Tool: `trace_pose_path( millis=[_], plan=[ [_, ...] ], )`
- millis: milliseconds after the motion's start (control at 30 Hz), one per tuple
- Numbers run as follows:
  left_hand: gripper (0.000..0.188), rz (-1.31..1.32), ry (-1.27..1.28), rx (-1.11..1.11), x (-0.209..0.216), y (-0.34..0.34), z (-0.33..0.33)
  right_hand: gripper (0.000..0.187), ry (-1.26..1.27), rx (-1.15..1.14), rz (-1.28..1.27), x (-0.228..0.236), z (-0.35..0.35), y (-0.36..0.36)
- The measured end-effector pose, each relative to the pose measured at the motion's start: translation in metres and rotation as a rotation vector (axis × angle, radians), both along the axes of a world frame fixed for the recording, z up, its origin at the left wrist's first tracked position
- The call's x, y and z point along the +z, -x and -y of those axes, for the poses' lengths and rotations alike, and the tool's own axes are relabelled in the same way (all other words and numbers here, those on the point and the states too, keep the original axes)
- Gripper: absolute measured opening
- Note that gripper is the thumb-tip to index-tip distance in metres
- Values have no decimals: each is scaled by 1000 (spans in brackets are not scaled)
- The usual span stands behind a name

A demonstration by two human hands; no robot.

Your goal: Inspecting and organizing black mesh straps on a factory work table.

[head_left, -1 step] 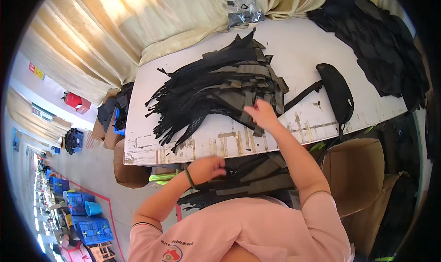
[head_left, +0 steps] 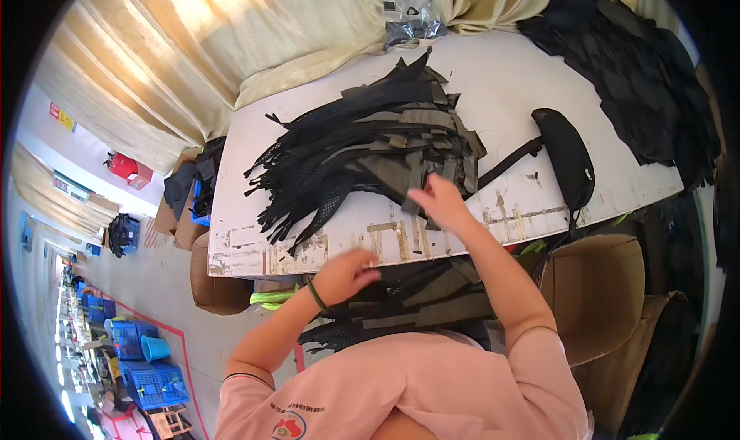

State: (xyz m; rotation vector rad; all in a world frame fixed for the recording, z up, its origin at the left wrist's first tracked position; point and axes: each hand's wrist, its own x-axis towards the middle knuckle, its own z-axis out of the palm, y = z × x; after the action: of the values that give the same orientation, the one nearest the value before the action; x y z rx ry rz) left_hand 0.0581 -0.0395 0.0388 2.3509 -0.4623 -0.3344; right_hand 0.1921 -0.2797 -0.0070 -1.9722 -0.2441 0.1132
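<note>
Centrally, the right hand (head_left: 441, 202) pinches a strip (head_left: 413, 170); the left hand (head_left: 347, 276) curls, its hold unclear. Shirt logo (head_left: 290, 424), bottom left; open carton (head_left: 600, 297), lower right.

Workshop: heaped fabric pieces (head_left: 362, 147), blue crates (head_left: 158, 386)

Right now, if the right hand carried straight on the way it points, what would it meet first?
Most likely the pile of dark fabric pieces: the right hand points forward and left, its fingers at the pile's near edge. Whether they touch it or sit just above is unclear.
</note>
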Motion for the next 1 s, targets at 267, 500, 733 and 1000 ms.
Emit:
trace_pose_path(
  millis=[267, 500, 733, 1000],
  plan=[
    [36, 592, -55, -387, 16, -38, 62, 21, 307, 471, 276, 38, 53, 120],
    [22, 537, -42, -277, -25, -66, 108, 21, 509, 0, 305, 14, 94, 101],
    [18, 325, 204, -51, -1, -71, 115, 41, 264, -276, 643, 38, 55, 109],
    [17, -189, 514, 0, -7, -64, 96, 37, 110, -135, 513, 26, 47, 106]
  ],
)
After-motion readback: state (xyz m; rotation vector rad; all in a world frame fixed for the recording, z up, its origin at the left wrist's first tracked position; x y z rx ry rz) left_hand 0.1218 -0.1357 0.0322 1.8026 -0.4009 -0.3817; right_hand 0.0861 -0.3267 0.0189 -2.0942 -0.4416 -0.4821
